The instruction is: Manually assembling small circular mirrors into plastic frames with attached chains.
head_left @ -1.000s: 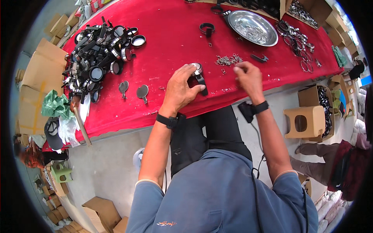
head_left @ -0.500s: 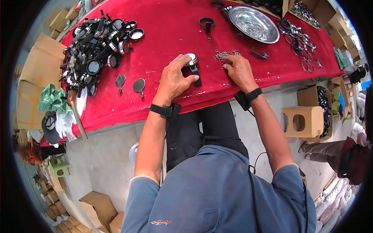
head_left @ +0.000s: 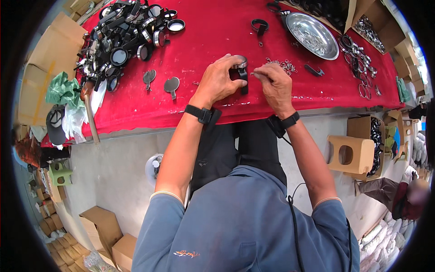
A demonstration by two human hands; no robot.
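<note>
My left hand (head_left: 217,80) is closed around a round metal-rimmed part with a black tab (head_left: 244,78), which stands on the red cloth near the front edge. Just right of it, my right hand (head_left: 277,88) is pinched on a small metal clip (head_left: 253,74), its tip pointing toward the black tab. A loose heap of small metal clips (head_left: 286,66) lies behind my right fingers. Two flat discs with short stems, one dark (head_left: 171,85) and one smaller (head_left: 149,77), rest left of my left hand.
A big pile of round black-and-silver parts (head_left: 118,56) fills the left of the table. A metal dish (head_left: 334,51) of small pieces stands back right, with metal rings (head_left: 358,63) beyond. A black ring (head_left: 259,25), a forked black tool (head_left: 314,70) and a hammer (head_left: 91,113) lie around.
The right hand has come away from the clip heap toward the left hand, with a small clip in its fingers. The left hand has tilted the round part. The whole view has shifted.
</note>
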